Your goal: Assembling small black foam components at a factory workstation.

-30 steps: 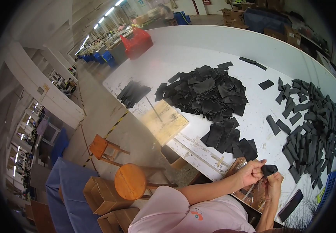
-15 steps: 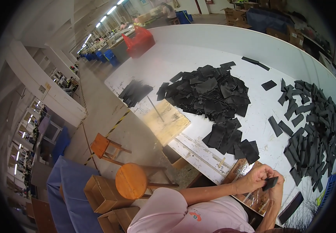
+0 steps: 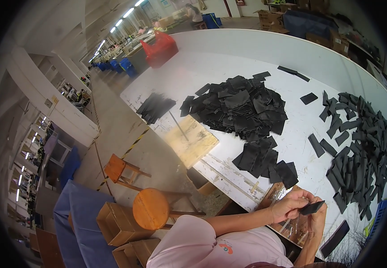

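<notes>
Between my two hands is a small folded piece of black fabric (image 3: pixel 312 208), held over the near edge of the white table. The fingers of my left hand (image 3: pixel 286 209) pinch its left end. My right hand (image 3: pixel 319 219) is closed around its other end; some of those fingers are hidden behind the piece. Just beyond my hands lie flat black fabric pieces (image 3: pixel 285 174), which trail off from a large heap of similar pieces (image 3: pixel 242 105). Narrow folded black pieces (image 3: pixel 358 156) form another pile to the right. A long dark strip (image 3: pixel 335 239) rests beside my right forearm.
A wooden block (image 3: pixel 192 140) with a thin rod stands at the table's left edge, near a stack of black pieces (image 3: pixel 155 108). A red plastic bag (image 3: pixel 161 48) sits at the far corner. Wooden stools (image 3: pixel 151 208) and cardboard boxes (image 3: pixel 121 222) stand on the floor at left.
The black piece between my hands has turned and now shows more of its length, reaching further right. My hands have shifted slightly around it. The piles look unchanged.
</notes>
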Action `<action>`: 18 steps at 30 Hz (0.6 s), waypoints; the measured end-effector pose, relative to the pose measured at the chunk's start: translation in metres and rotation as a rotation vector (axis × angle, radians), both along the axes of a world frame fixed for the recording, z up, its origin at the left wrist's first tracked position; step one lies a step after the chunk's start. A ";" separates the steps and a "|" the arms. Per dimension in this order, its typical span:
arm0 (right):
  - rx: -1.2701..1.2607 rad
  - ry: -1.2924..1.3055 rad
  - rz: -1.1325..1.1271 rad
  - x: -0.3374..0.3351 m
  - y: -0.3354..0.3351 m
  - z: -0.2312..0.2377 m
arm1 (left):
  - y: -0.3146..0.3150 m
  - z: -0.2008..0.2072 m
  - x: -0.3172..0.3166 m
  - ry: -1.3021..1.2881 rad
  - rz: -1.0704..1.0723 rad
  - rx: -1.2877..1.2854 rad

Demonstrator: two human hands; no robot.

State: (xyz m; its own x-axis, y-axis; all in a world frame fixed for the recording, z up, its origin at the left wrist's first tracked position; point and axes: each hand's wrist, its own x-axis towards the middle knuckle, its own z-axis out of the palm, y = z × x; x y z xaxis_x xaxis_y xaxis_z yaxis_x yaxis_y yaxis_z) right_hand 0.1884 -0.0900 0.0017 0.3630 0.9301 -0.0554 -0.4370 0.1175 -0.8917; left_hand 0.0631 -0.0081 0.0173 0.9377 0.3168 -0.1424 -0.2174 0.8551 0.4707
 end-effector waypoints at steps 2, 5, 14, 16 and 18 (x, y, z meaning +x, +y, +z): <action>-0.050 -0.118 -0.052 0.001 0.002 0.013 | 0.000 0.003 0.000 -0.073 -0.016 0.045; -0.094 -0.202 0.033 0.007 0.002 0.007 | 0.002 -0.008 -0.002 -0.015 -0.005 0.086; -0.067 0.048 -0.034 -0.001 0.003 -0.020 | -0.005 0.005 0.001 0.302 0.527 1.162; -0.066 0.025 -0.024 0.002 0.001 -0.017 | 0.002 0.018 -0.001 0.198 0.556 1.346; -0.052 -0.225 -0.080 0.007 -0.004 -0.013 | 0.003 0.022 -0.002 0.088 0.579 1.523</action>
State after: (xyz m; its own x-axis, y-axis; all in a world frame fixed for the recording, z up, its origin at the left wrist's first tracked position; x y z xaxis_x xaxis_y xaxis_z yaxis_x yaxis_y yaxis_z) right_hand 0.1949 -0.0935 -0.0116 0.4438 0.8961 -0.0116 -0.2181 0.0954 -0.9713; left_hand 0.0607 -0.0050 0.0392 0.6568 0.4938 0.5699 -0.2541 -0.5666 0.7838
